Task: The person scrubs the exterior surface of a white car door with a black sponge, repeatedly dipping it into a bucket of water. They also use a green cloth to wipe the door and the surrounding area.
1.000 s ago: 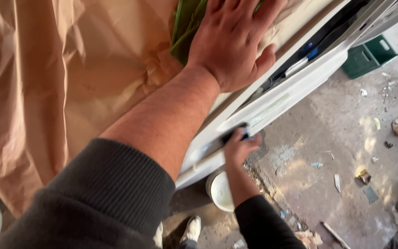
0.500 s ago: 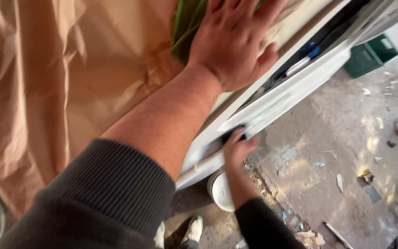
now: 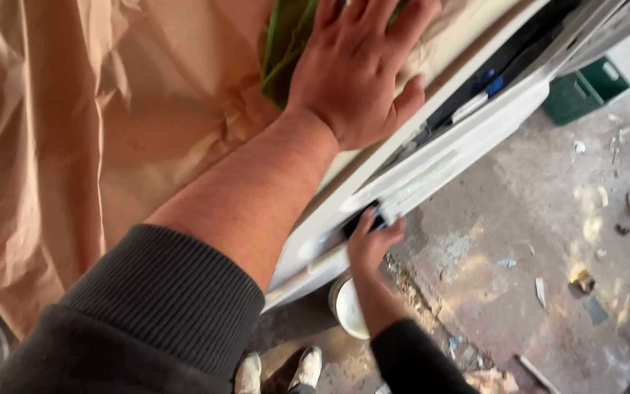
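1. Risk: the left hand [image 3: 362,69] leans its weight on crinkled brown masking paper [image 3: 89,124]; a judgement, but a slide could tear it off the white panel [image 3: 432,175].
2. Left palm flat, fingers spread, gripping nothing, arm stretched out.
3. Right hand [image 3: 370,241] lower, well apart, fingers pinched on a small dark block [image 3: 362,219] against the panel's edge, above a white bucket [image 3: 348,310].

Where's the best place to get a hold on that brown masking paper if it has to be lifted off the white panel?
Take the brown masking paper at its loose, crumpled folds left of the left hand, coming from the left. There it bunches away from the white panel, so fingers can probably pinch it. Under the palm it is pressed flat. The right hand is busy lower down.
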